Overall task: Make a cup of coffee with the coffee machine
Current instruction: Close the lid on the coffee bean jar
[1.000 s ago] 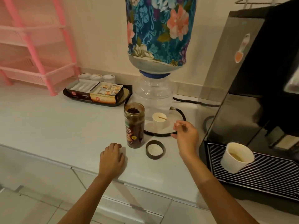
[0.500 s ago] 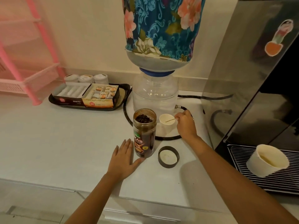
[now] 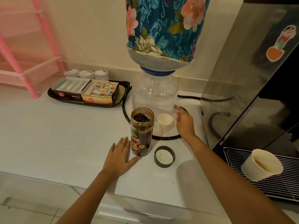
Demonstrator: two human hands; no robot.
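An open jar of coffee beans [image 3: 142, 131] stands on the white counter [image 3: 64, 135]. Its black lid [image 3: 164, 156] lies upside down to the right of it. My left hand [image 3: 120, 156] rests flat on the counter, fingers spread, thumb touching the jar's base. My right hand [image 3: 184, 122] pinches a thin wooden stirrer [image 3: 174, 120] whose tip sits in a small paper cup [image 3: 165, 119] behind the jar. A larger paper cup [image 3: 261, 165] holding a little pale liquid stands on the drip grille [image 3: 239, 186] of the coffee machine [image 3: 258, 94] at the right.
A water dispenser [image 3: 155, 94] with a floral-covered bottle [image 3: 166, 28] stands behind the small cup, ringed by a black hose [image 3: 168, 137]. A black tray [image 3: 123, 101] with tea boxes [image 3: 84, 91] sits at the back left, beside a pink rack [image 3: 27, 71].
My left hand opened from a loose fist and slid up against the jar. My right hand reached forward to the small cup and took the stirrer. The view shifted closer and rightward.
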